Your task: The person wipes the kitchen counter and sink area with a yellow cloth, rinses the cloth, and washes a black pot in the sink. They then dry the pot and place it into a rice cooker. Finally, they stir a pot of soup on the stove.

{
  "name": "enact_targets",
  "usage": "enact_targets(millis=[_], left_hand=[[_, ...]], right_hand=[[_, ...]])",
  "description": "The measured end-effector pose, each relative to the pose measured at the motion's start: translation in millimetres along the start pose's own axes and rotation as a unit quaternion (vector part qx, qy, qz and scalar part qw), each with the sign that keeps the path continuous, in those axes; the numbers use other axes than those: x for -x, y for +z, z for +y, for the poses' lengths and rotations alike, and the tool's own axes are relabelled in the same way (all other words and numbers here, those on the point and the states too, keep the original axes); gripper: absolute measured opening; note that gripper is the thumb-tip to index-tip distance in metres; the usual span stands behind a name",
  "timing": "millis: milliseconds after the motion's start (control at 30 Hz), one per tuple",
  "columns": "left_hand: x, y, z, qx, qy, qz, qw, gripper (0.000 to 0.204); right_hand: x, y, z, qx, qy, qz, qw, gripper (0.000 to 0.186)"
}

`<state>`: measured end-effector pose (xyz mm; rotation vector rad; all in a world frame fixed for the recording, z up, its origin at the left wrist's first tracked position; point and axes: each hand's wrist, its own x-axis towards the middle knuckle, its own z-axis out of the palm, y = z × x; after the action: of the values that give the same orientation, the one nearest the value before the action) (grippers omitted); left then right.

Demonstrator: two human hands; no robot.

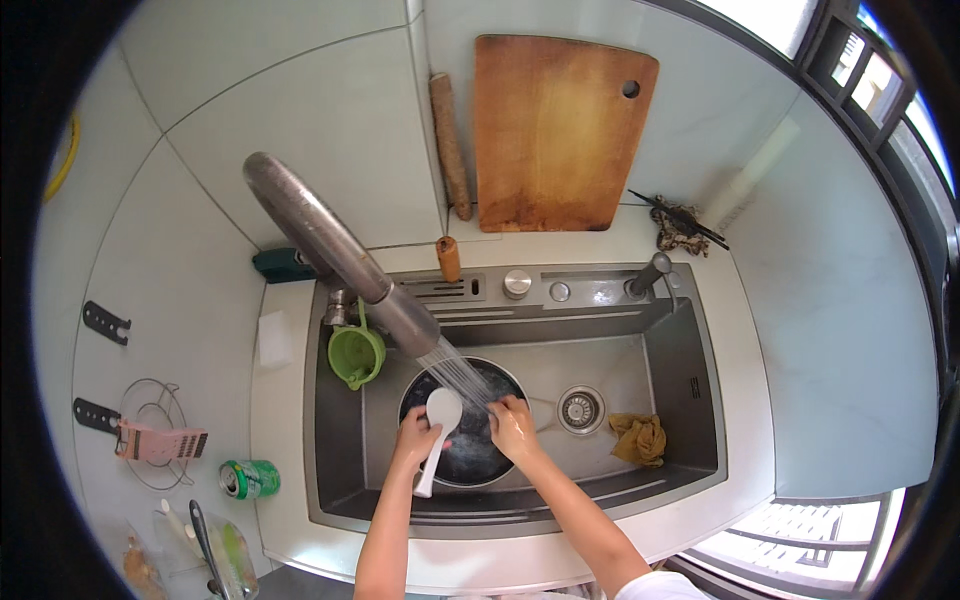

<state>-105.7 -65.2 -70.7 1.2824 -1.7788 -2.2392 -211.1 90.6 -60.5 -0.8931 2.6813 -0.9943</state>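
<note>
My left hand [414, 442] is closed around the handle of a white spoon [444, 408], its rounded head up and its handle end pointing toward me. Water runs from the grey faucet [408, 322] in a spray beside the spoon. My right hand [513, 430] is in the edge of that spray, wet, with its fingers curled together; whatever they hold, if anything, is hidden. Below both hands, a round dark pan [478, 466] with a light rim sits in the sink [560, 362], with water in it.
A green strainer cup [356, 356] hangs at the sink's left wall. Right of the pan are the drain [581, 410] and a crumpled brown cloth [638, 440]. A wooden cutting board [560, 135] leans behind the sink. On the left counter stands a green can [250, 479].
</note>
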Motion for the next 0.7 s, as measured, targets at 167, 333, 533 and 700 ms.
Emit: enact_targets(millis=[167, 333, 533, 700], left_hand=[[-63, 44, 6, -0.055, -0.022, -0.015, 0.998, 0.034], [-80, 65, -22, -0.003, -0.104, -0.020, 0.994, 0.025], [-75, 79, -16, 0.125, -0.027, 0.040, 0.991, 0.026], [-81, 81, -5, -0.156, 0.138, 0.188, 0.960, 0.024]], right_hand=[[17, 10, -21, -0.200, 0.136, -0.037, 0.970, 0.032], [15, 12, -27, -0.501, 0.356, -0.091, 0.784, 0.028], [33, -20, -31, -0.561, 0.292, -0.225, 0.742, 0.024], [53, -109, -24, -0.562, 0.206, -0.331, 0.730, 0.024]])
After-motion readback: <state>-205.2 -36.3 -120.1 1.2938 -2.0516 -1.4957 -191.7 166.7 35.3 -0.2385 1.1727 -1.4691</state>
